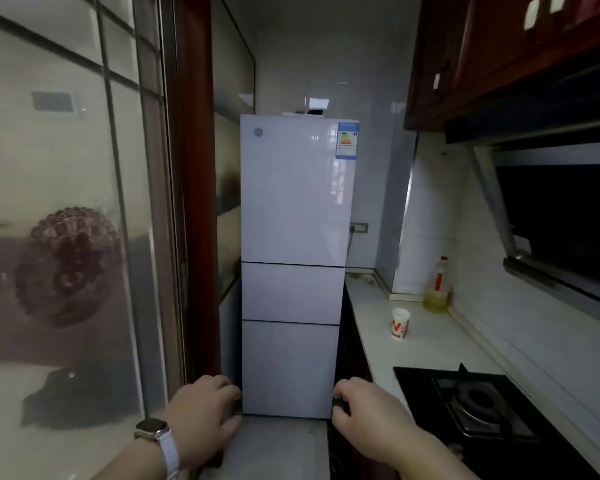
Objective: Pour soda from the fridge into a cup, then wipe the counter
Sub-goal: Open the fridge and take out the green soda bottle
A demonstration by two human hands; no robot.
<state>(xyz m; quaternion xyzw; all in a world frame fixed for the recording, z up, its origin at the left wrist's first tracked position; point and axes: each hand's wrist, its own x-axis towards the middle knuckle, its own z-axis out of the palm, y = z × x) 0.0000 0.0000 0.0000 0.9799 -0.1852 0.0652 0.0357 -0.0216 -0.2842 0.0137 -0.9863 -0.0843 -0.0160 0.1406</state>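
A tall white three-door fridge (293, 265) stands straight ahead at the end of a narrow kitchen, all doors closed. A white paper cup (400, 323) with red print stands upright on the pale counter (426, 344) to the right. My left hand (205, 415), with a watch on the wrist, hangs low in front with fingers loosely curled and holds nothing. My right hand (371, 417) is held at the same height, fingers loosely curled, also holding nothing. Both hands are well short of the fridge. No soda is in view.
A bottle of yellow oil (438, 289) stands at the counter's back by the tiled wall. A black gas hob (471, 403) fills the near counter. Red wall cabinets (499, 53) and a range hood (561, 216) hang above. A glass sliding door (66, 202) lines the left.
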